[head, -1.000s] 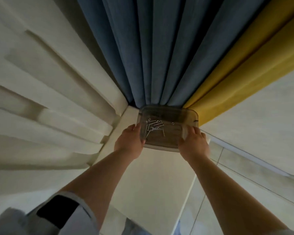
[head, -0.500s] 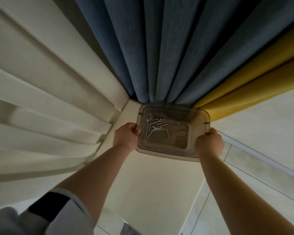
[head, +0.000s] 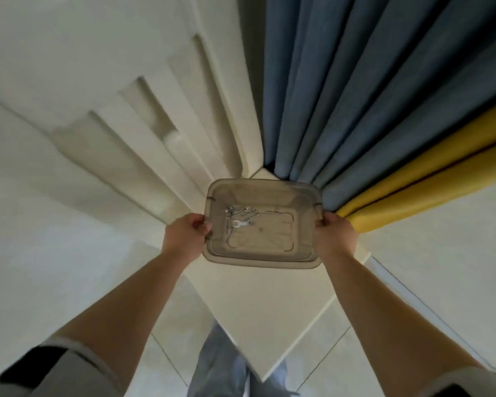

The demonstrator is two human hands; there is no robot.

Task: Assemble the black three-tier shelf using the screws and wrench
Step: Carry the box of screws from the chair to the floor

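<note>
Both hands were on it! The left hand [head: 188,235] had its fingers curled tight over the left rim of the clear plastic tray [head: 272,253], thumb side facing up, and the right hand [head: 336,236] clamped the right rim just the same, so the tray hung level between them, out at arm's length. Inside, toward the left of the tray floor, the screws [head: 242,212] lay in a loose silver cluster, with the small flat wrench [head: 241,224] just beside and touching them. Under the tray sat a white bench [head: 258,305], one corner pointing back toward the person. Beyond it, blue curtains [head: 341,96] fell in folds, yellow curtains [head: 430,179] beside them on the right, and pale panelled wall [head: 112,110] filled the left. Tiled floor [head: 327,359] showed below.
</note>
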